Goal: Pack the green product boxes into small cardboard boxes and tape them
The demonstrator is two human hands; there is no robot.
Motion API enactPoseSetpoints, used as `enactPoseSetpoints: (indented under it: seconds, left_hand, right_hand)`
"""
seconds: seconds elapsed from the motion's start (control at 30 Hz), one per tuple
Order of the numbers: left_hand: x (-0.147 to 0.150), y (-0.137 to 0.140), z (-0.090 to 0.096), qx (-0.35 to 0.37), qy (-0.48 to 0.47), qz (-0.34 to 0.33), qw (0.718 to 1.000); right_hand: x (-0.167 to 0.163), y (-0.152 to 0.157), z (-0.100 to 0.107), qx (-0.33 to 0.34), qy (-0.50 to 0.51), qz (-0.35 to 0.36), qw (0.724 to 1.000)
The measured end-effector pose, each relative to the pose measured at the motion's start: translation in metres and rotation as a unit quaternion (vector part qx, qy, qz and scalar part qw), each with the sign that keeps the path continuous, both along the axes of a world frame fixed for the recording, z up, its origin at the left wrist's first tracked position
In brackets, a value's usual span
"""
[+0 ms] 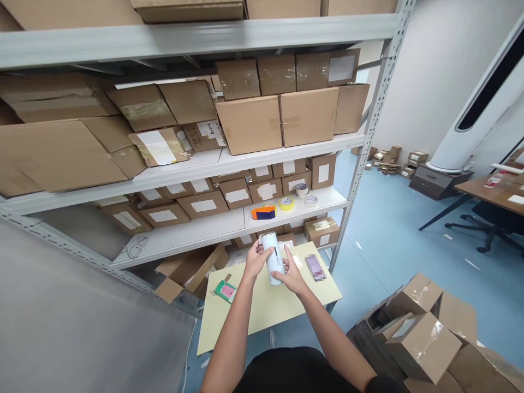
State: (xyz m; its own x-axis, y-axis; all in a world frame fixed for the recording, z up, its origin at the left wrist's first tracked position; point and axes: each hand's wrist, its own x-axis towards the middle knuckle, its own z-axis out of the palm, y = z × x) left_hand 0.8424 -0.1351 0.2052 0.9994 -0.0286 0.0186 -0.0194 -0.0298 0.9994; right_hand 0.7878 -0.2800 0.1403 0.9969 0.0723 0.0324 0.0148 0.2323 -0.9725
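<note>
A light blue cylindrical object [273, 267], perhaps a power bank, with dark lettering and a small dark window on its side, is held up over the pale yellow table [262, 319]. My left hand [256, 260] grips its upper left side, thumb across the front. On the lower right, my right hand [292, 274] holds it too, thumb near the bottom and index finger raised. Left of my hands on the table lies a green box with a pink panel [225, 291]. To the right is a pixelated purple item [315, 267].
Metal shelving [229, 159] full of cardboard boxes rises behind the table. Tape rolls [286, 203] and an orange-and-blue tape dispenser [263, 213] sit on a shelf. An open carton [190, 270] stands at the table's left; stacked cartons [426, 338] are at right.
</note>
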Motion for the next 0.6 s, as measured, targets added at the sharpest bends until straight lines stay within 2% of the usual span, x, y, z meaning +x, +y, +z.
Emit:
enactPoseSetpoints:
  seconds: [0.07, 0.23, 0.43, 0.6]
  left_hand:
    - [0.001, 0.001, -0.002, -0.014, 0.003, -0.003, 1.0]
    - [0.007, 0.005, -0.001, 0.0, -0.01, 0.041, 0.999]
    - [0.012, 0.012, 0.005, -0.032, -0.014, -0.004, 0.999]
    - [0.013, 0.019, 0.001, -0.011, 0.003, -0.073, 0.997]
  right_hand:
    - [0.001, 0.001, 0.001, 0.001, -0.002, 0.004, 1.0]
    - [0.001, 0.002, 0.003, -0.094, -0.02, -0.057, 0.994]
    - [0.007, 0.004, 0.005, -0.03, -0.02, 0.002, 0.999]
    - [0.01, 0.006, 0.002, -0.051, -0.008, -0.039, 0.998]
